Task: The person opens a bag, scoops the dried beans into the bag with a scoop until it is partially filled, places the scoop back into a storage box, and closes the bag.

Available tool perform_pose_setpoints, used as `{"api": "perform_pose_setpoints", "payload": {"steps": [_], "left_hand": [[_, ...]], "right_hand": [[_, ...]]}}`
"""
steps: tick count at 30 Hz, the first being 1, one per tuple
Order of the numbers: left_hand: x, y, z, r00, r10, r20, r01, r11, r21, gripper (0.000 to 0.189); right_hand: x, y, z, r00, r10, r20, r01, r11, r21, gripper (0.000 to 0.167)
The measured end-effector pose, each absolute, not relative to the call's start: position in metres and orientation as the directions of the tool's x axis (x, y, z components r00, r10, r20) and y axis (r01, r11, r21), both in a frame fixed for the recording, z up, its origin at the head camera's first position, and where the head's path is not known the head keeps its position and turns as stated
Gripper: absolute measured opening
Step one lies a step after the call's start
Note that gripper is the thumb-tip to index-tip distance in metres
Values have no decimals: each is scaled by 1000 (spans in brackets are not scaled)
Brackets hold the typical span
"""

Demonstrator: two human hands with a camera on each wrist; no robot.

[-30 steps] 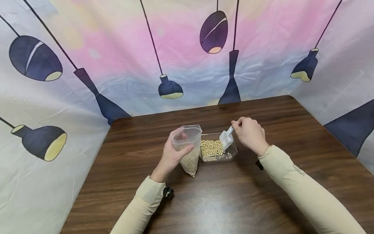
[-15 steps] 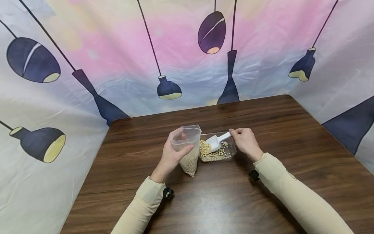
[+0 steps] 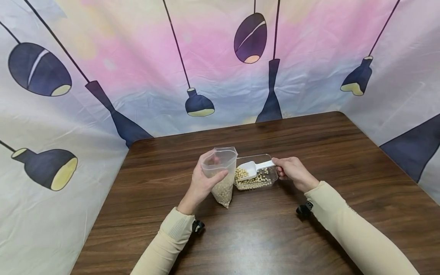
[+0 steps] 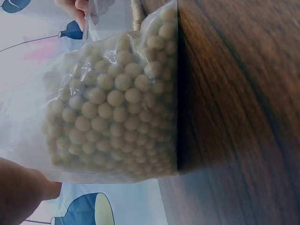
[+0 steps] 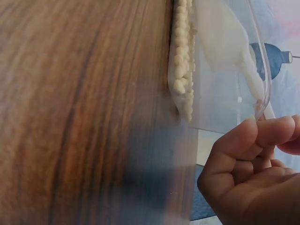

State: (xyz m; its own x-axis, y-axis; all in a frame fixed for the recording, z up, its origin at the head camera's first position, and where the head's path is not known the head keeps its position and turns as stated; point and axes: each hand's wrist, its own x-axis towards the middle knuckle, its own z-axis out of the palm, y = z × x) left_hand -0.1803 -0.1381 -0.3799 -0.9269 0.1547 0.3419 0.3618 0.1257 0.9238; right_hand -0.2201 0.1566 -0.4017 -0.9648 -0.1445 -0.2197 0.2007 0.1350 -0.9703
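My left hand grips a clear plastic bag near its top, thumb in front and fingers behind, its mouth spread wide. Pale round soybeans fill the lower part of the bag, which stands on the table in the left wrist view. My right hand pinches the end of a white scoop's handle. That scoop lies tilted in a clear rectangular container, its bowl at the left end among yellowish soybeans. In the right wrist view the scoop shows through the container's wall.
The dark wood table extends around the bag and container. Behind it hangs a fabric backdrop printed with lamps. A small black device sits at the left wrist, another black device at the right.
My right hand has lowered, and the scoop has swung from steep to nearly flat, its bowl pushed left through the soybeans. The left hand and bag have stayed in place.
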Motion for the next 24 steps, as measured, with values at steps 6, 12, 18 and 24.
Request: {"api": "perform_pose_setpoints", "payload": {"steps": [6, 12, 18, 24], "left_hand": [[-184, -143, -387, -923, 155, 351, 371, 122, 921, 68], [-183, -144, -386, -925, 156, 347, 368, 129, 921, 68], [-183, -143, -386, -922, 154, 354, 374, 129, 918, 67], [-183, -144, -385, -922, 156, 355, 376, 133, 917, 68]], "right_hand": [[-223, 161, -403, -957, -139, -255, 241, 104, -965, 29], [-226, 167, -407, -932, -189, -311, 320, -19, -947, 30], [-228, 174, -404, -904, -268, -333, 382, -158, -911, 28], [-227, 180, -384, -921, -258, -293, 354, -236, -905, 28]]}}
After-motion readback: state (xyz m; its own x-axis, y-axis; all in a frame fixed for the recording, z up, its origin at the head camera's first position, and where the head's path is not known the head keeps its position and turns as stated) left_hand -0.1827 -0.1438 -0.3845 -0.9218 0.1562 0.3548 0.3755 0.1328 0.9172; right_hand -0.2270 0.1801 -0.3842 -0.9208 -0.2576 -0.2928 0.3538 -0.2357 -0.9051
